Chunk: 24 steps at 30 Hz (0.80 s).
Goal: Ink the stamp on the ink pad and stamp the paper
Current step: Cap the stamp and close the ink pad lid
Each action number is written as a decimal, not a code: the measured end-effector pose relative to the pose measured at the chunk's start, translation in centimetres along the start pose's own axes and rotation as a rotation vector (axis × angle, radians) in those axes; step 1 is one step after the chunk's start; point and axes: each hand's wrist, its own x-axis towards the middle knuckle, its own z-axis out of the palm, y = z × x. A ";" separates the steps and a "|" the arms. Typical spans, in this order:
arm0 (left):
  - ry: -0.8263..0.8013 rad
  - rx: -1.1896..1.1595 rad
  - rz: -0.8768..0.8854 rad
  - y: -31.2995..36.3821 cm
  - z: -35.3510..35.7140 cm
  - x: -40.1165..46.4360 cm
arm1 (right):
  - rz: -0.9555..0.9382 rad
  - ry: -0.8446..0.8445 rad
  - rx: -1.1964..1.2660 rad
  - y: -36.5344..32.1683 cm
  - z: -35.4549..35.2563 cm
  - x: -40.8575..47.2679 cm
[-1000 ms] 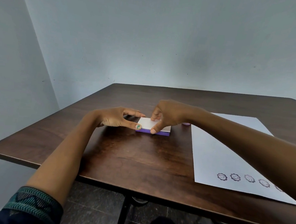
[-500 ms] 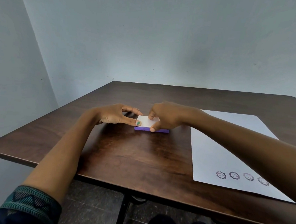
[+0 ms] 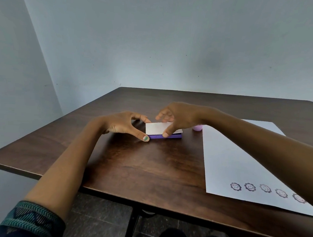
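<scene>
A flat ink pad with a purple base (image 3: 169,137) and a white lid (image 3: 156,129) lies mid-table. My left hand (image 3: 123,124) pinches the pad's left end between thumb and forefinger. My right hand (image 3: 178,116) grips the lid, thumb on its front edge, and the lid's front is tilted up off the base. A small lilac stamp (image 3: 197,127) stands just right of the pad, partly hidden behind my right wrist. The white paper (image 3: 229,156) lies to the right, with a row of several flower-face prints (image 3: 250,187) along its near edge.
The dark wooden table (image 3: 129,172) stands against a pale wall, its near edge and left corner close to me. Black table legs and dark floor tiles show below. My right forearm crosses over the paper.
The white lid has lifted at its front edge, showing more of its face. My right hand's fingers have risen above it. The view has shifted slightly.
</scene>
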 end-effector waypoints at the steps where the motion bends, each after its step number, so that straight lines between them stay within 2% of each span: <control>1: 0.000 -0.001 0.000 0.0 0.0 0.0 | -0.003 0.003 0.006 0.0 0.0 0.0; 13: 0.003 -0.044 0.004 0.1 0.1 0.0 | -0.005 -0.018 0.024 0.5 0.0 0.1; 24: 0.020 -0.037 0.006 0.4 0.1 -0.1 | -0.010 -0.089 -0.088 -0.1 -0.4 1.0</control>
